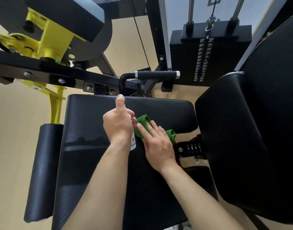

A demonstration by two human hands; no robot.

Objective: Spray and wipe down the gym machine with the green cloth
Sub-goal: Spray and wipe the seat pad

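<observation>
My left hand [118, 124] is closed around a white spray bottle [133, 143], thumb raised; only the bottle's lower part with a label shows below the hand. My right hand [156, 144] lies flat with fingers spread on the green cloth [142, 121], pressing it onto the black seat pad [92, 123] of the gym machine. A bunched end of the cloth sticks out to the right of my fingers. The two hands nearly touch above the middle of the seat.
A black backrest pad [242, 138] stands to the right. A black handle [156, 75] crosses behind the seat, with the weight stack [207, 57] beyond it. A yellow pivot bracket [42, 35] and black frame beam [42, 72] sit upper left. A black roller pad [42, 171] hangs left of the seat.
</observation>
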